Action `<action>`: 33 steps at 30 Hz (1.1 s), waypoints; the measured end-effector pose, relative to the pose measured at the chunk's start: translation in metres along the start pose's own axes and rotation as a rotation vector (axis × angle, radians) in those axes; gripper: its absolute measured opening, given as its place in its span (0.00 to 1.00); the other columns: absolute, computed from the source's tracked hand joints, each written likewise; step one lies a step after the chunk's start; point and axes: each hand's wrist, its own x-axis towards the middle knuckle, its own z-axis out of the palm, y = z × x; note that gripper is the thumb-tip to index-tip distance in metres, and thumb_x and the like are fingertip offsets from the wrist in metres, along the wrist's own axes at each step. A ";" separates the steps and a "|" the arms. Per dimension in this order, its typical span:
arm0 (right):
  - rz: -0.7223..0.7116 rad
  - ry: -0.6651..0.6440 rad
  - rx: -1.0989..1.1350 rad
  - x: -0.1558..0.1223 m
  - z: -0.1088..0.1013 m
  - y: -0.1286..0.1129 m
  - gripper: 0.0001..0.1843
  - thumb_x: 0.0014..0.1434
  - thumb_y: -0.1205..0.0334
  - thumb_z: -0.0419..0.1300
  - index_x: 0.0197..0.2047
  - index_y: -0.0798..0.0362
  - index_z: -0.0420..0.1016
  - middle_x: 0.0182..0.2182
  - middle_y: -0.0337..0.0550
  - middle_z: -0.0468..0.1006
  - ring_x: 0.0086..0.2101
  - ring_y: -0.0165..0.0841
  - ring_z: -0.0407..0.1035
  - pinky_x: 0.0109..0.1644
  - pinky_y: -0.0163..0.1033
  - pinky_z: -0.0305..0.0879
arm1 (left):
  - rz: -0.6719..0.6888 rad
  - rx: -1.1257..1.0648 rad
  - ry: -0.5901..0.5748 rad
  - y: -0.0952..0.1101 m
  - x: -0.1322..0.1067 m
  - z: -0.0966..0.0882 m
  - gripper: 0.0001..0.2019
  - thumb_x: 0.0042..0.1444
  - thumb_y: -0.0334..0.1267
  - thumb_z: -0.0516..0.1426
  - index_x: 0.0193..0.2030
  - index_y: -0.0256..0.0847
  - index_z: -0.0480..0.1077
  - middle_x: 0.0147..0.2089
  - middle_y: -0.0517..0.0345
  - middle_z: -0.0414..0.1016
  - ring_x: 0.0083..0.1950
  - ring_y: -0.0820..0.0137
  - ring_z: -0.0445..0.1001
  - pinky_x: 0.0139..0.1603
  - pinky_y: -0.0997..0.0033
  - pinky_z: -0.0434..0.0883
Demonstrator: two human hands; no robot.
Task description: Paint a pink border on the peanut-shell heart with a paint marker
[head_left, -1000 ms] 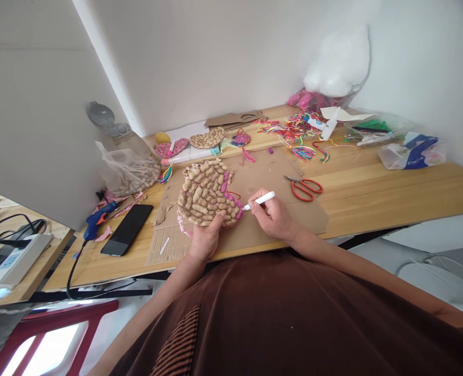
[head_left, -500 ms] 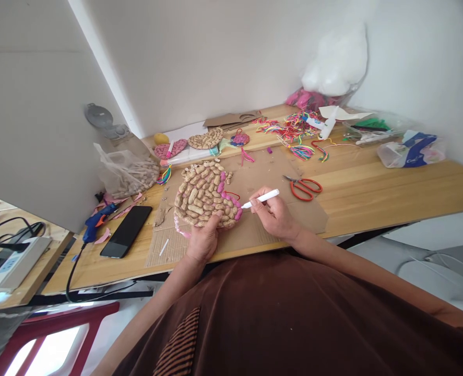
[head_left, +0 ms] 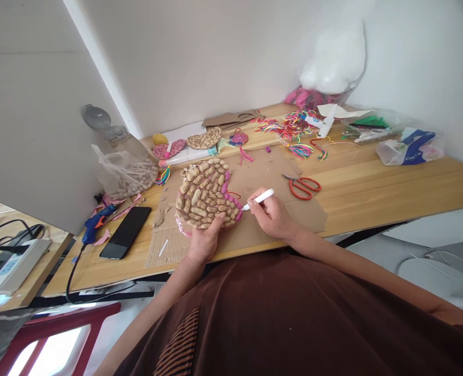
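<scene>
A heart-shaped board covered in peanut shells [head_left: 204,192], some painted pink along its right edge, rests tilted on a cardboard sheet [head_left: 270,172]. My left hand [head_left: 203,237] grips its lower edge, thumb on the shells. My right hand [head_left: 272,215] is closed on a white marker pen [head_left: 259,199], whose tip touches the pink shells at the board's right edge.
Red scissors [head_left: 304,186] lie right of my hand. A black phone [head_left: 126,231] and a blue glue gun [head_left: 95,219] sit left, near a bag of peanuts [head_left: 128,175]. Smaller shell hearts [head_left: 205,138], coloured strings [head_left: 294,128] and plastic bags [head_left: 409,147] line the back.
The pen tip lifted slightly and came back onto the pink shells. The board shifted a little in my left hand.
</scene>
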 end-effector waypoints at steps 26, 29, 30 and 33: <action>-0.017 -0.028 -0.006 -0.001 0.000 -0.002 0.09 0.71 0.60 0.53 0.37 0.49 0.66 0.32 0.41 0.74 0.29 0.32 0.66 0.35 0.40 0.62 | 0.045 0.108 0.012 0.004 0.000 -0.001 0.32 0.58 0.47 0.64 0.68 0.44 0.65 0.69 0.48 0.70 0.75 0.58 0.60 0.78 0.54 0.52; -0.023 -0.040 0.005 -0.002 -0.001 -0.004 0.09 0.71 0.60 0.53 0.37 0.49 0.66 0.32 0.41 0.74 0.29 0.32 0.66 0.34 0.40 0.62 | 0.033 0.124 0.014 0.007 0.000 -0.001 0.31 0.58 0.47 0.64 0.67 0.44 0.65 0.68 0.49 0.71 0.75 0.58 0.61 0.78 0.55 0.51; -0.023 -0.043 0.002 -0.002 -0.001 -0.005 0.09 0.71 0.60 0.53 0.37 0.49 0.66 0.33 0.41 0.75 0.29 0.32 0.66 0.34 0.40 0.61 | 0.030 0.129 0.015 0.007 0.000 -0.001 0.31 0.58 0.47 0.64 0.67 0.44 0.66 0.68 0.49 0.71 0.75 0.58 0.61 0.78 0.55 0.51; -0.026 -0.041 -0.013 -0.002 0.000 -0.004 0.08 0.71 0.60 0.53 0.38 0.49 0.66 0.33 0.41 0.75 0.29 0.32 0.66 0.35 0.40 0.62 | 0.022 0.115 0.014 0.007 0.000 -0.001 0.31 0.58 0.47 0.65 0.67 0.44 0.66 0.68 0.49 0.71 0.75 0.57 0.61 0.78 0.55 0.51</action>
